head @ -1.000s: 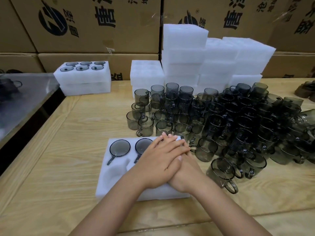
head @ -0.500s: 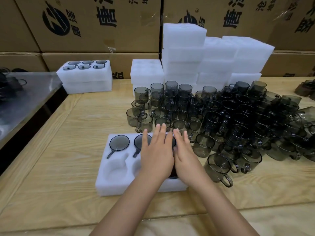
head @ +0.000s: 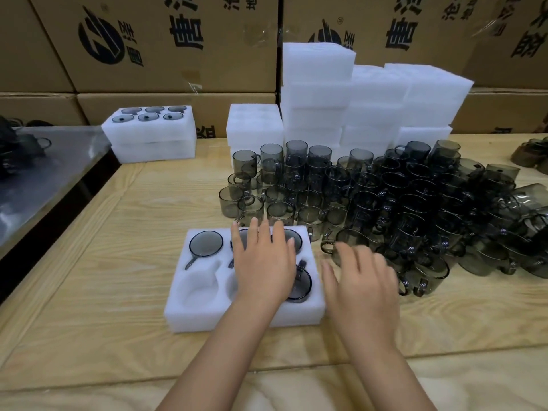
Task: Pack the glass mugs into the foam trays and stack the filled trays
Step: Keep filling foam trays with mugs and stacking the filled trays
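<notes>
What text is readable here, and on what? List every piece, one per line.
"唐": large black print on the left cardboard box.
"唐": the same print on the right cardboard box.
Other characters on both boxes, and the small ones beside their round logos: cut off or too blurred to read.
The glass mugs and foam tray: no text seen.

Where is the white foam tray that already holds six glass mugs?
In the head view, the filled white foam tray sits back left on the wooden table, atop a second foam tray.
</notes>
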{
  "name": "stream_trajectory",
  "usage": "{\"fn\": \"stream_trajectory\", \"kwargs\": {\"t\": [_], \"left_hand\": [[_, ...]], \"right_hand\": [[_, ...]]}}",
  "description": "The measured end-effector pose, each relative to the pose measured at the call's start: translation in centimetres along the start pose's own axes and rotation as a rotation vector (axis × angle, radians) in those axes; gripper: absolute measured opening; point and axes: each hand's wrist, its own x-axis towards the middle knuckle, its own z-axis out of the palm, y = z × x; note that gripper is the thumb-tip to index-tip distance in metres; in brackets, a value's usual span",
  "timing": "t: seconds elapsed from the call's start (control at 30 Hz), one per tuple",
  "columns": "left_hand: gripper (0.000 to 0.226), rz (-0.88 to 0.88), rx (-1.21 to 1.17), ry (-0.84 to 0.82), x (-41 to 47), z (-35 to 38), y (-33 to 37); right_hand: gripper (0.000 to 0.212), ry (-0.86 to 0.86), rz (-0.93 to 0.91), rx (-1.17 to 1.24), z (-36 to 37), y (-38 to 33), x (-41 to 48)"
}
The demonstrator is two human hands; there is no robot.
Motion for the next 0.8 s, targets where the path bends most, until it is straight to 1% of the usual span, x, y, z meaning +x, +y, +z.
{"fn": "stream_trajectory", "kwargs": {"t": [0.07,0.1,0.17,0.2,0.27,0.33,0.37,0.4,0.43,0.5,0.57,0.63,0.73,0.8], "left_hand": [[0.045,0.010,-0.169,0.115,-0.7,-0.3,-0.5],[0.043,0.041,-0.264,0.182,-1.3,-0.6,-0.8],[0.036,0.134,-0.372,0.351,-2.4,-1.1,-1.4],[0.032,0.175,-0.397,0.447,-2.8,-1.2,-1.8],[0.028,0.206,-0.441,0.592,-3.4,-1.4,-2.8],[0.026,0.156,-0.457,0.688,-3.4,-1.7,-4.4],[0.025,0.087,-0.486,0.718,-3.4,-1.8,-5.6],[0.024,-0.015,-0.570,0.736,-3.3,-1.9,-6.8],[0.024,-0.132,-0.709,0.750,-3.2,-2.2,-8.0],[0.022,-0.311,-1.008,0.785,-3.0,-2.7,-10.0],[0.021,-0.404,-1.196,0.783,-2.8,-2.9,-11.3],[0.021,-0.497,-1.383,0.707,-2.4,-2.9,-12.4],[0.022,-0.647,-1.566,0.487,-2.1,-2.1,-14.2],[0.022,-0.674,-1.627,0.344,-2.4,-1.3,-14.5]], "right_hand": [[0.036,-0.122,0.067,-0.029,-0.6,1.5,-1.1],[0.038,-0.216,0.104,-0.080,-0.9,2.0,-1.4],[0.032,-0.455,0.175,-0.253,-1.6,2.0,-1.6],[0.027,-0.502,0.185,-0.277,-1.6,2.2,-1.6],[0.019,-0.471,0.172,-0.216,-1.5,2.5,-1.5],[0.015,-0.439,0.199,-0.093,-1.6,2.6,-1.4],[0.013,-0.410,0.217,-0.023,-1.8,2.6,-1.4],[0.011,-0.382,0.221,0.028,-2.0,2.6,-1.3],[0.010,-0.360,0.208,0.060,-2.1,2.6,-1.3],[0.017,-0.297,0.152,0.099,-2.5,2.4,-1.2],[0.023,-0.180,0.088,0.166,-3.2,2.1,-0.8],[0.022,-0.099,0.035,0.251,-3.8,1.6,-0.2],[0.019,-0.083,-0.013,0.382,-4.1,0.7,0.4],[0.018,-0.101,-0.040,0.476,-4.1,0.1,0.6]]}}
